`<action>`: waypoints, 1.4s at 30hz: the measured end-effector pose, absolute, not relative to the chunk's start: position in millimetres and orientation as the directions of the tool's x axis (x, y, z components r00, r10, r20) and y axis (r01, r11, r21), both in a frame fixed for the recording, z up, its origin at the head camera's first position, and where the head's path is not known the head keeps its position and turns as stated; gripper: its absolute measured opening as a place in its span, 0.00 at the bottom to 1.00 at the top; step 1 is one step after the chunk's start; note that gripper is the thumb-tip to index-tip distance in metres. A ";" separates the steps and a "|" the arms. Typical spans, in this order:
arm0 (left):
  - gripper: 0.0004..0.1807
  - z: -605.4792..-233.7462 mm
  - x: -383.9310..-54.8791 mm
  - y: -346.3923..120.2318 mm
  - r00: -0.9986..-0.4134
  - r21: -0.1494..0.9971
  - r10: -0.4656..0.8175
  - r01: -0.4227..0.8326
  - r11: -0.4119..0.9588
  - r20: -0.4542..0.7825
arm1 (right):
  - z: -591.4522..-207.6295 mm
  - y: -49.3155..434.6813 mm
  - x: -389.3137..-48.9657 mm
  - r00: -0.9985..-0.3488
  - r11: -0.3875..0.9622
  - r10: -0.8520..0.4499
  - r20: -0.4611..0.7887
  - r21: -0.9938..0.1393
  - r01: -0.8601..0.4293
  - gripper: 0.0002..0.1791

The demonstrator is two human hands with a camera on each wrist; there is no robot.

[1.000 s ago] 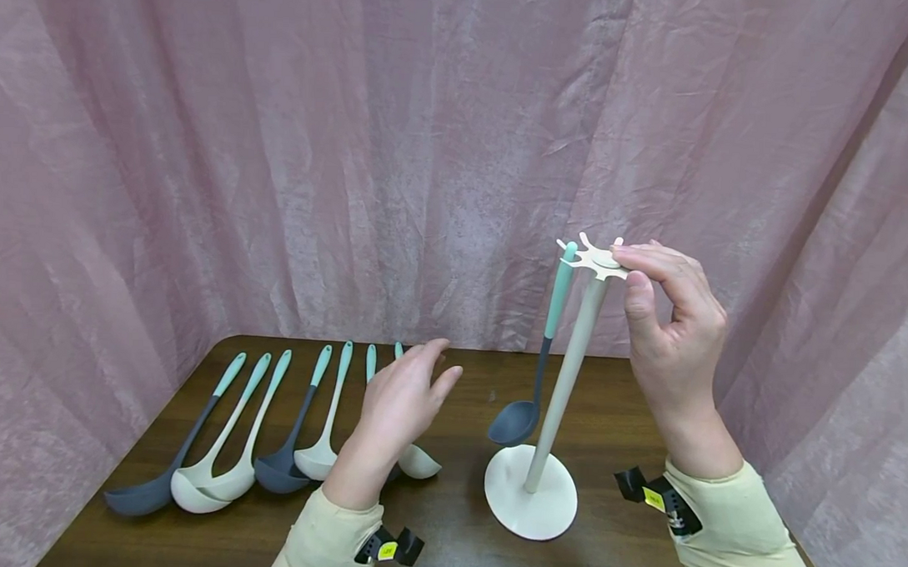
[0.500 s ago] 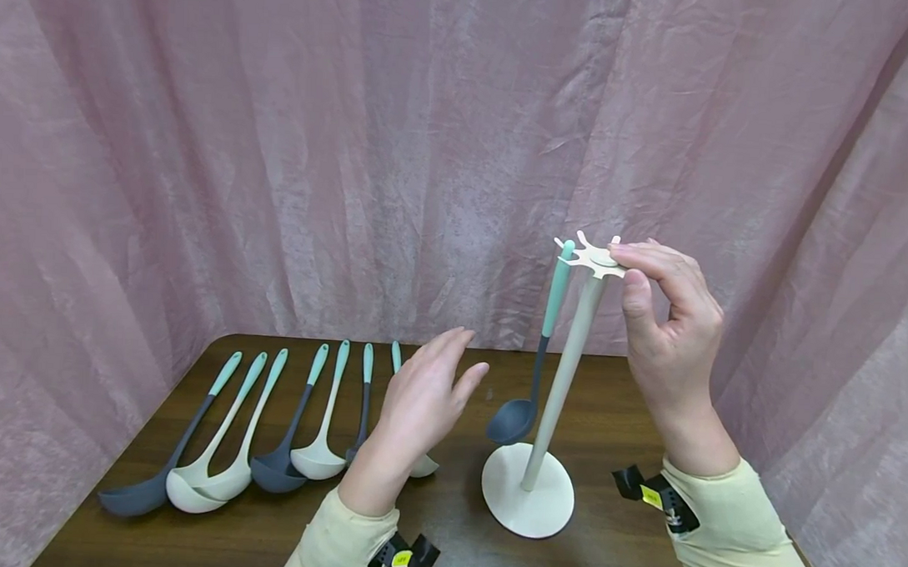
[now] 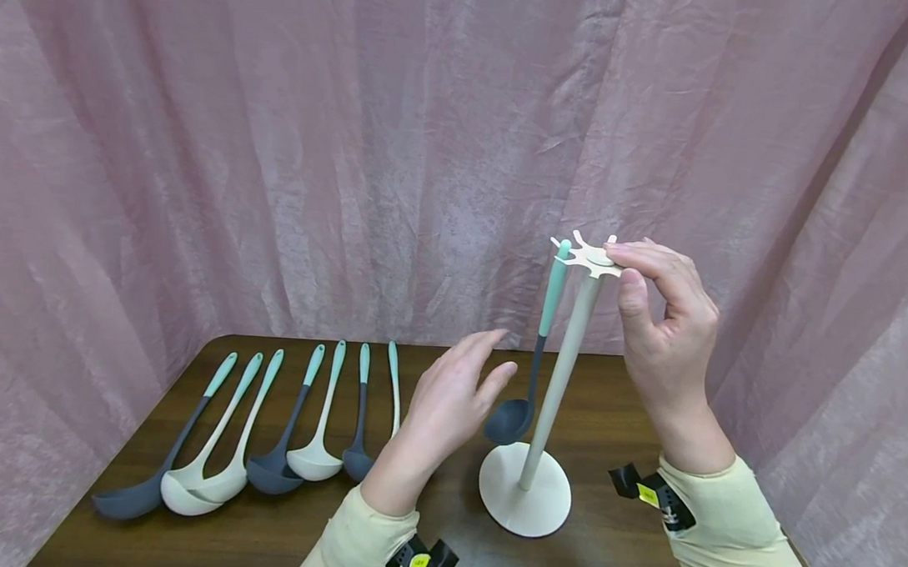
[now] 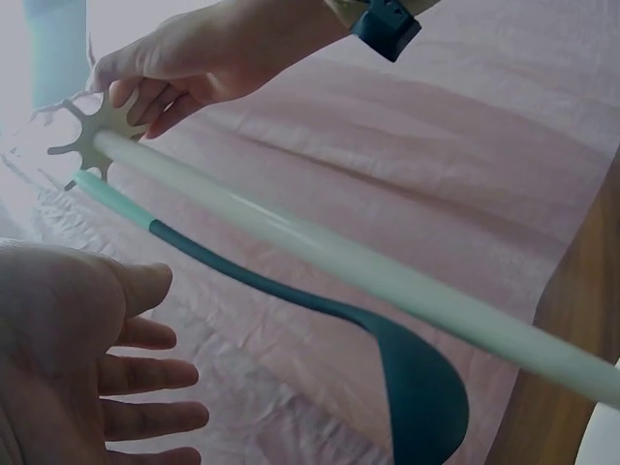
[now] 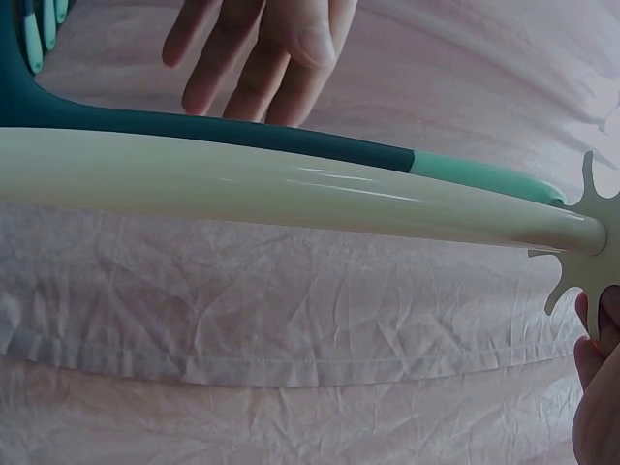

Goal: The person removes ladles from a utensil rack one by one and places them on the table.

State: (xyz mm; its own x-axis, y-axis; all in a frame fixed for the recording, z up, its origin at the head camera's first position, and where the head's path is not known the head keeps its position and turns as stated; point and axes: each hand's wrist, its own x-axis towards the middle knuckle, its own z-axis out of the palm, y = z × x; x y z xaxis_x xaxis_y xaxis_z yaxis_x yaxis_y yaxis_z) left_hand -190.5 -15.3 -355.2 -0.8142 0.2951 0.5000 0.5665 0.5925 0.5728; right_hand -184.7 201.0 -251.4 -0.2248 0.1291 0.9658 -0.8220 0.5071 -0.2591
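My right hand pinches the star-shaped hook top of a white utensil stand, fingers above and thumb at its edge. From a hook on the stand's left side hangs a dark ladle with a mint handle, bowl downward, off the table. My left hand is just left of that ladle, apart from it, palm facing it and fingers spread, as the left wrist view of the left hand also shows. It holds nothing. The right wrist view shows the stand's pole close up.
Several dark and white ladles with mint handles lie in a row on the left of the brown table, such as a white ladle and a dark ladle. The rightmost white ladle is partly behind my left hand. A pink curtain hangs behind.
My left hand has moved right, from over the row of ladles to near the hanging ladle, uncovering more of the row. The right hand keeps its grip on the stand's top.
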 end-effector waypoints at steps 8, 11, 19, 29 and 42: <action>0.26 -358.3 -190.6 -1.9 -0.816 0.622 0.313 0.575 0.532 0.486 | -252.7 202.0 -185.3 -0.222 0.509 0.127 0.967 -0.255 -0.822 0.24; 0.25 -360.2 -191.3 2.7 -0.812 0.628 0.317 0.582 0.517 0.490 | -252.8 201.9 -185.4 -0.221 0.511 0.129 0.967 -0.256 -0.821 0.24; 0.22 -362.4 -192.3 10.7 -0.795 0.625 0.327 0.604 0.494 0.510 | -255.5 205.6 -189.9 -0.221 0.511 0.130 0.967 -0.256 -0.820 0.24; 0.21 -365.5 -192.8 13.7 -0.795 0.635 0.323 0.605 0.480 0.513 | -256.9 207.7 -192.7 -0.219 0.490 0.134 0.966 -0.257 -0.833 0.22; 0.19 -368.7 -196.0 15.5 -0.795 0.649 0.328 0.606 0.460 0.510 | -256.5 207.2 -192.2 -0.220 0.499 0.131 0.967 -0.256 -0.828 0.23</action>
State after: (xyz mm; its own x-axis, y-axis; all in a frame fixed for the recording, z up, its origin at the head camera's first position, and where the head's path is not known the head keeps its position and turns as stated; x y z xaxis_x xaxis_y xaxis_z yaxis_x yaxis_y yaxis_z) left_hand -196.0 15.5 -368.7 -0.7952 0.3279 0.5101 0.6060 0.4598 0.6491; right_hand -192.2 207.2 -256.5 -0.2200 0.1311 0.9666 -0.8277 0.4993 -0.2561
